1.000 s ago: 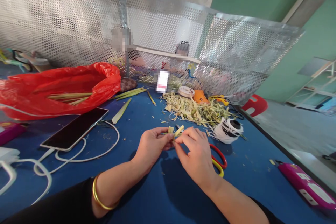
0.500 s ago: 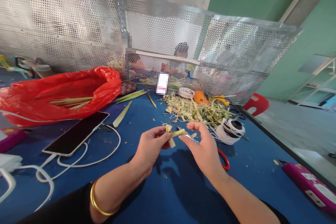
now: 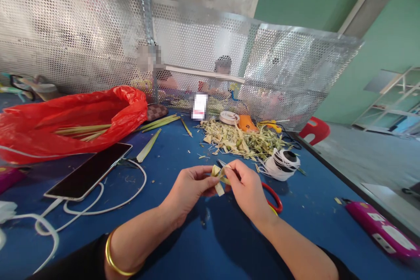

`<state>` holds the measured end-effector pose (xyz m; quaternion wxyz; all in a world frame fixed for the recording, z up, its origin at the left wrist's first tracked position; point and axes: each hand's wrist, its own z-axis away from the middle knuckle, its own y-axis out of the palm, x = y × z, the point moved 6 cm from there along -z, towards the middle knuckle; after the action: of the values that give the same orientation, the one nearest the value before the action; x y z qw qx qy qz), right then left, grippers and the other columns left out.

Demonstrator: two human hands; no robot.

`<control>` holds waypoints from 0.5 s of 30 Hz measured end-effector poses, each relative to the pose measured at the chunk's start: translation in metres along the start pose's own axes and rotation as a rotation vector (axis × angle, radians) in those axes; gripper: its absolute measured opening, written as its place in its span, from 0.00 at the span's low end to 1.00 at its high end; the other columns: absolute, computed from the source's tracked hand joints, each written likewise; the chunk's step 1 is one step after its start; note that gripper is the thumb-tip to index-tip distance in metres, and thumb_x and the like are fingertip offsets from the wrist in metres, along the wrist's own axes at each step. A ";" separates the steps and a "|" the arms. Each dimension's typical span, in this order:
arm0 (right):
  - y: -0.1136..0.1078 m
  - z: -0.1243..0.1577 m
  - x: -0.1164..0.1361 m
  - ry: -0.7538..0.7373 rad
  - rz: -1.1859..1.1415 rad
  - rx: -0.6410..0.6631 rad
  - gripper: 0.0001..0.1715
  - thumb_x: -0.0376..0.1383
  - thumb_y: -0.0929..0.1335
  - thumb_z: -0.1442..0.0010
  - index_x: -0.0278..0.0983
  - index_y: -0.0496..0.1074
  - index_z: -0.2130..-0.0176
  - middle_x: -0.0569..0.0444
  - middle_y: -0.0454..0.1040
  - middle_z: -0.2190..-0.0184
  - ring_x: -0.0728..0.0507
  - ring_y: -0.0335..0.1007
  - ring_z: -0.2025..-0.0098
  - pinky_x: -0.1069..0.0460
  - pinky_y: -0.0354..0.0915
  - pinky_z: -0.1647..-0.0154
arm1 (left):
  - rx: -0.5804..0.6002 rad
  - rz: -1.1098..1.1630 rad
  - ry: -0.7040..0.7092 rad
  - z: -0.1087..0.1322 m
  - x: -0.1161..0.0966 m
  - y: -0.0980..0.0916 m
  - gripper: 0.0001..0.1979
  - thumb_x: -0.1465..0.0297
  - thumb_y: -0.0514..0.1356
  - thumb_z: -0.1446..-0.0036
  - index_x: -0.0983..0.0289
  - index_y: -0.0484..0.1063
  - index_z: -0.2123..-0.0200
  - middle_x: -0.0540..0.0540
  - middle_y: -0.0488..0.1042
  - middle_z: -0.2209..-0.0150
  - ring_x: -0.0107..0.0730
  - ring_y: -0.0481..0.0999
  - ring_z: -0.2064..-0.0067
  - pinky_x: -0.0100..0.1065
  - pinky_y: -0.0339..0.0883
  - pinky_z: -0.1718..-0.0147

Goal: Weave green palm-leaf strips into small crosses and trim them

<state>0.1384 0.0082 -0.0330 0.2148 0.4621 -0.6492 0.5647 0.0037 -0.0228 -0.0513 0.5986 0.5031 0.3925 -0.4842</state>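
My left hand [image 3: 192,186] pinches a folded pale yellow-green leaf strip [image 3: 219,188] between thumb and fingers, over the middle of the blue table. Close against it, my right hand [image 3: 246,188] is closed, thumb and forefinger pinching a thin end of the same strip. Scissors with a red handle [image 3: 274,197] lie under and beside my right hand, which covers much of them; the blade tip shows just beyond my fingers. Past the hands is a heap of leaf scraps [image 3: 236,140]. A spool of white cord [image 3: 281,165] stands to its right.
On the left, a red plastic bag [image 3: 78,109] holds long leaf stalks, near a phone [image 3: 88,173] on a white cable. A purple power strip [image 3: 380,227] is at the right. Behind the table rises a perforated metal screen [image 3: 203,30], with people beyond it.
My right hand has moved in to my left hand, its thumb and fingers closing from apart onto the strip's end. The view has shifted slightly.
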 end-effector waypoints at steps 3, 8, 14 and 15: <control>0.006 -0.001 -0.006 0.114 -0.122 0.058 0.15 0.43 0.62 0.39 0.38 0.64 0.74 0.60 0.67 0.86 0.48 0.66 0.81 0.54 0.61 0.75 | -0.002 -0.021 -0.008 -0.001 0.001 -0.001 0.15 0.70 0.68 0.58 0.66 0.79 0.63 0.53 0.77 0.74 0.24 0.70 0.76 0.25 0.66 0.73; 0.002 0.002 -0.003 0.119 -0.323 0.016 0.12 0.44 0.63 0.39 0.38 0.66 0.62 0.58 0.72 0.79 0.47 0.71 0.78 0.53 0.66 0.71 | -0.077 0.078 -0.069 -0.004 0.005 -0.010 0.11 0.72 0.65 0.55 0.67 0.78 0.64 0.54 0.76 0.75 0.23 0.70 0.77 0.25 0.66 0.74; -0.004 0.005 0.015 -0.180 -0.304 0.052 0.14 0.38 0.61 0.36 0.41 0.70 0.53 0.53 0.75 0.65 0.46 0.74 0.66 0.52 0.68 0.62 | -0.142 0.260 -0.173 -0.007 0.011 -0.019 0.13 0.76 0.65 0.55 0.67 0.77 0.63 0.53 0.75 0.74 0.22 0.70 0.76 0.26 0.68 0.73; -0.004 0.005 0.016 -0.213 -0.298 0.041 0.13 0.37 0.62 0.37 0.41 0.70 0.54 0.53 0.75 0.65 0.46 0.73 0.66 0.52 0.68 0.62 | -0.136 0.260 -0.175 -0.007 0.011 -0.019 0.13 0.76 0.65 0.55 0.67 0.77 0.63 0.53 0.75 0.74 0.22 0.70 0.76 0.26 0.68 0.73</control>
<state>0.1355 -0.0023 -0.0189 0.2164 0.6146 -0.5811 0.4875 -0.0120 -0.0182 -0.0672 0.7207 0.4641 0.3023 -0.4169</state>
